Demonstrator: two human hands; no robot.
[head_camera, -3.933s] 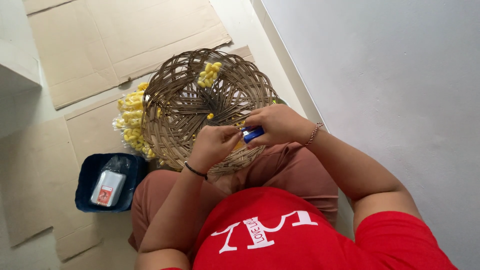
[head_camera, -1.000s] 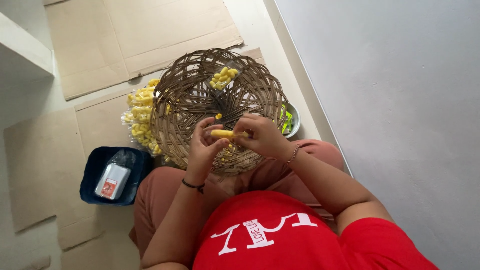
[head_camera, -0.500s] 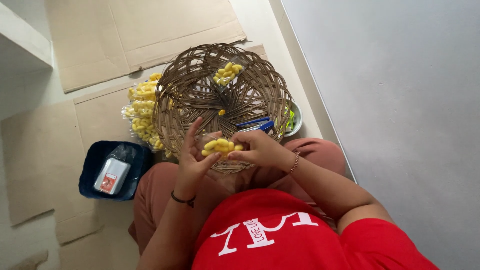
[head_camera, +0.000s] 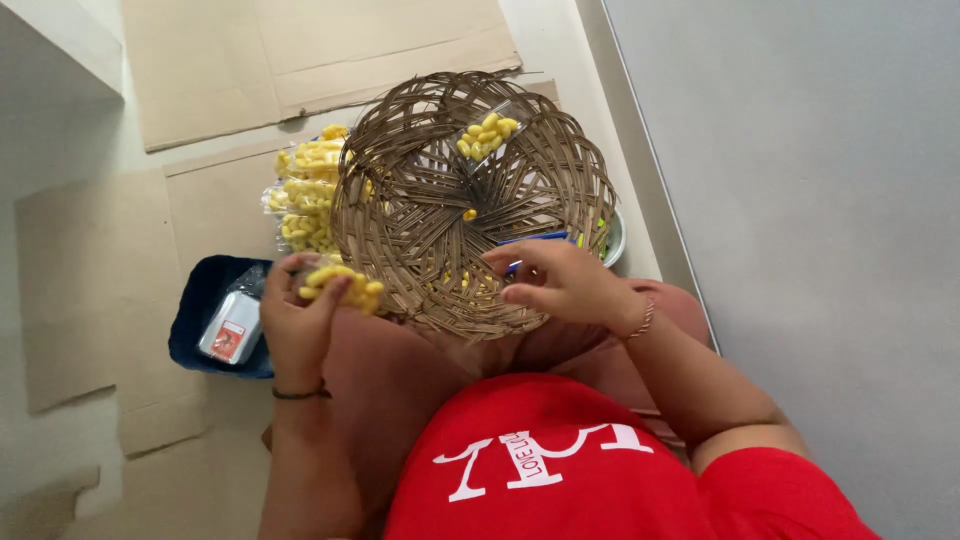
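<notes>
A round woven basket tray (head_camera: 400, 220) rests on my lap, with a clear packet of yellow pieces (head_camera: 487, 134) lying on its far side. My left hand (head_camera: 300, 320) is at the tray's near left rim, shut on a clear packet of yellow pieces (head_camera: 345, 283). My right hand (head_camera: 560, 285) lies on the tray's near right rim with fingers curled around a small blue object (head_camera: 535, 240); whether it grips it is hard to tell.
A pile of packets of yellow pieces (head_camera: 305, 195) lies on cardboard left of the tray. A dark blue tub (head_camera: 200, 310) with a small box inside sits by my left knee. A grey wall (head_camera: 800, 200) runs along the right. A bowl (head_camera: 612, 240) peeks out under the tray's right edge.
My left hand has carried the packet of yellow pieces from the tray's middle to its left rim. My right hand let go of the packet and moved to the blue object.
</notes>
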